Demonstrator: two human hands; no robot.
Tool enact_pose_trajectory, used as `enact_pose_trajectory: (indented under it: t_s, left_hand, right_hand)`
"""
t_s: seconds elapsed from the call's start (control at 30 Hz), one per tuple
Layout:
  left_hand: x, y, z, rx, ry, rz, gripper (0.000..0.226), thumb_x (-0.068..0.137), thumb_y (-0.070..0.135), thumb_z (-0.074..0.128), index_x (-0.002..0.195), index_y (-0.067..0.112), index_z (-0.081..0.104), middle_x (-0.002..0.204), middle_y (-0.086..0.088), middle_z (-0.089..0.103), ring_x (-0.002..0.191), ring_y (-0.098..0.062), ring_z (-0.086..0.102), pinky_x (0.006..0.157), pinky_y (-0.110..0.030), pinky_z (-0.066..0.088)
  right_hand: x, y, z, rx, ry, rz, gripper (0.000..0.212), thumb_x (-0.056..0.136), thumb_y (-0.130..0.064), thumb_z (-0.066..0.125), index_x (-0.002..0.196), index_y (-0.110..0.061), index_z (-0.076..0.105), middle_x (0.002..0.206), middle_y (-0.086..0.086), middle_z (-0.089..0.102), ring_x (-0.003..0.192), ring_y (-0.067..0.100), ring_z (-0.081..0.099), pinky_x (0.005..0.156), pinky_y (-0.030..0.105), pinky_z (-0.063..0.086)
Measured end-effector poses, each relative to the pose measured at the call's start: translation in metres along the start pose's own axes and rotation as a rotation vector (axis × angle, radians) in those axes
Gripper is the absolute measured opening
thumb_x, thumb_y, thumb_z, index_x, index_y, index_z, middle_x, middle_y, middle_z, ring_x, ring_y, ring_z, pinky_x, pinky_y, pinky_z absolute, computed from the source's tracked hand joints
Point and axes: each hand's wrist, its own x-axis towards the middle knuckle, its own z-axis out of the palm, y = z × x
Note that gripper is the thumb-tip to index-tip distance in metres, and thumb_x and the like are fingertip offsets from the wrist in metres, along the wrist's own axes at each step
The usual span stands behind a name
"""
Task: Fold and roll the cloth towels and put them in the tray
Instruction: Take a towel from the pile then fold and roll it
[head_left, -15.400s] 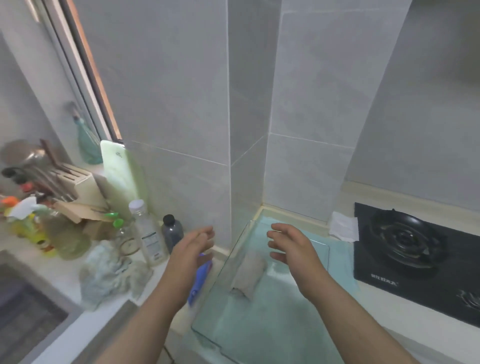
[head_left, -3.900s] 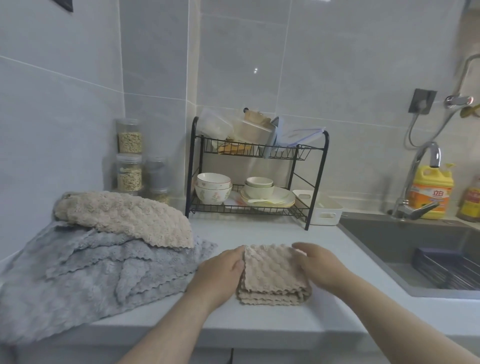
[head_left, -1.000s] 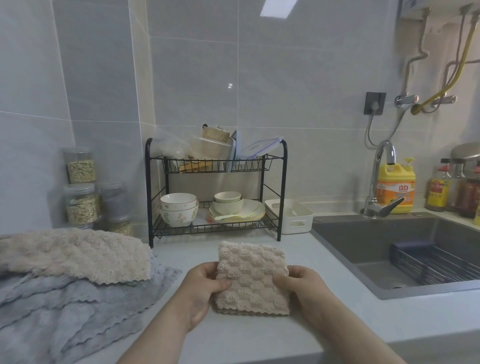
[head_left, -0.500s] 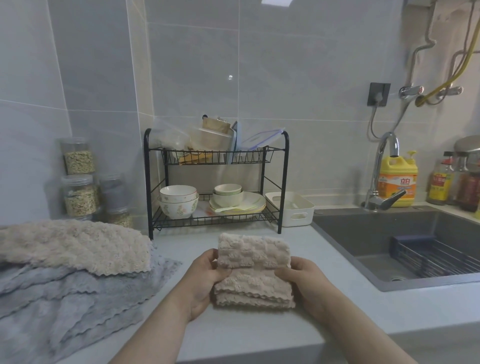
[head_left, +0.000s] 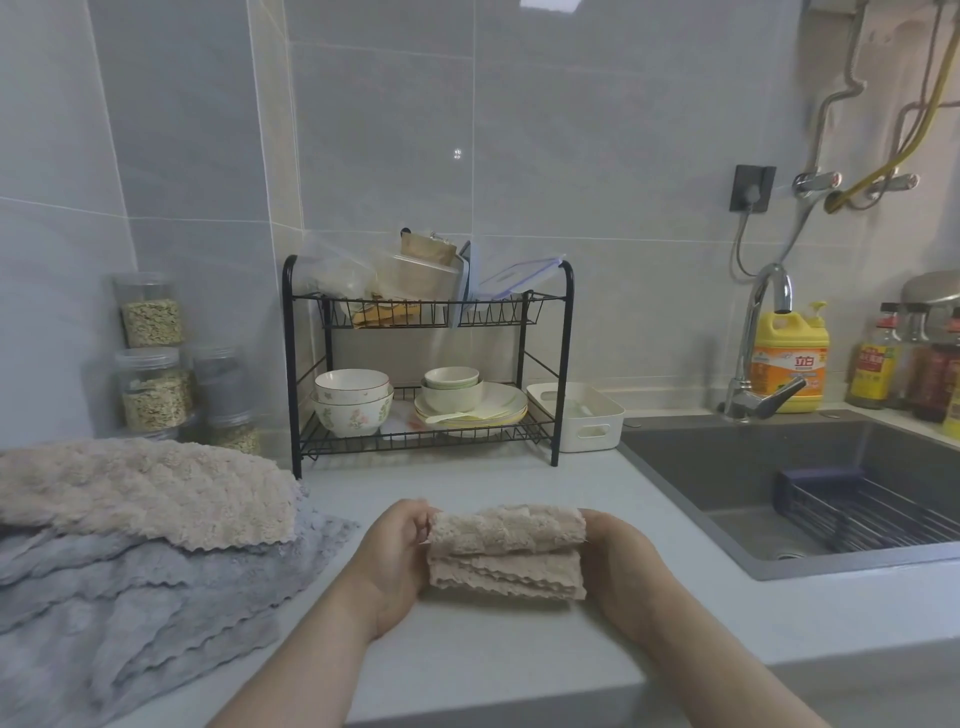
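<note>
Beige towel (head_left: 506, 553), its far part rolled over, is pinched between your hands near the counter's (head_left: 467, 483) front edge: your left hand (head_left: 395, 564) grips its left end, your right hand (head_left: 618, 566) its right. At the counter's left edge, a second beige towel (head_left: 145, 488) lies on grey towels (head_left: 130, 597). A white tray (head_left: 571, 439) stands between the dish rack (head_left: 431, 312) and the sink (head_left: 779, 467).

Half-rolled beige towel (head_left: 506, 553) on the surface (head_left: 467, 654); heaped towels (head_left: 135, 545) far left; white tray (head_left: 576, 422) behind.
</note>
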Motion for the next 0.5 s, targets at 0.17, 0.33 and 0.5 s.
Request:
enact_pose_trajectory:
  t_s: [0.17, 0.33, 0.5]
  left_hand:
    - [0.0053, -0.008, -0.0035, 0.21, 0.03, 0.084, 0.055, 0.049, 0.012, 0.082, 0.097, 0.012, 0.056, 0.098, -0.009, 0.054, 0.078, -0.018, 0.057, 0.069, -0.031, 0.046]
    - [0.0063, -0.0087, -0.0039, 0.156, 0.053, 0.069, 0.04, 0.066, -0.016, 0.074, 0.103, -0.01, 0.06, 0.098, -0.018, 0.071, 0.085, -0.024, 0.07, 0.079, -0.03, 0.056]
    - [-0.0009, -0.0056, 0.0003, 0.125, 0.012, 0.117, 0.023, 0.078, -0.018, 0.062, 0.095, -0.003, 0.063, 0.086, -0.014, 0.073, 0.075, -0.02, 0.071, 0.065, -0.025, 0.057]
  right_hand:
    - [-0.0054, 0.0032, 0.0059, -0.273, 0.054, -0.098, 0.027, 0.07, -0.024, 0.072, 0.089, -0.007, 0.062, 0.076, 0.006, 0.063, 0.065, 0.02, 0.057, 0.057, 0.025, 0.048]
    - [-0.0024, 0.0057, 0.0034, -0.384, 0.095, -0.083, 0.053, 0.058, -0.01, 0.071, 0.111, -0.007, 0.064, 0.104, 0.015, 0.071, 0.092, 0.029, 0.069, 0.081, 0.038, 0.057]
    - [-0.0087, 0.0024, 0.0091, -0.376, 0.074, -0.137, 0.037, 0.062, -0.008, 0.069, 0.098, -0.004, 0.061, 0.089, 0.011, 0.071, 0.079, 0.019, 0.067, 0.068, 0.027, 0.054]
